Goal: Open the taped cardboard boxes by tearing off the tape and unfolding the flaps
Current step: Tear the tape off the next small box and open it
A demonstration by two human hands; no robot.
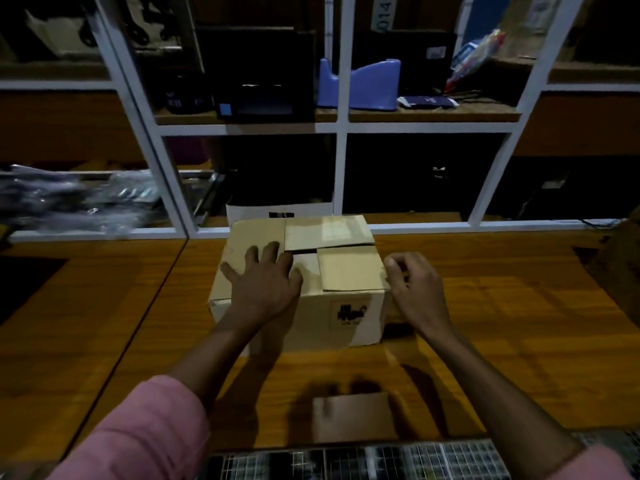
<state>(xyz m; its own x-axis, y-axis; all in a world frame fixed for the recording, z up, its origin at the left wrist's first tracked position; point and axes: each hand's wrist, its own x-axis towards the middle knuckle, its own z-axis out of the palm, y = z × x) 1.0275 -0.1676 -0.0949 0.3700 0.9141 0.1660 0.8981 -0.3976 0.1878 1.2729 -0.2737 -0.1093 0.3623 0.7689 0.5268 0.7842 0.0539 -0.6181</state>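
A small brown cardboard box (346, 268) stands in the middle of the wooden table (519, 323), its top flaps folded down with a dark gap between them. My left hand (265, 282) lies flat on the left part of the box top, fingers spread and straight. At the box's right upper edge my right hand (414, 289) has its fingers curled, thumb and fingertips pinched together at the corner. Whether it pinches tape there is too dim to tell. A black logo is printed on the box's front face.
A flat piece of cardboard (353, 417) lies on the table near me. White-framed shelves behind hold a blue tape dispenser (360, 86), dark boxes and plastic bags (69, 199). A wire grid (381, 460) runs along the near table edge.
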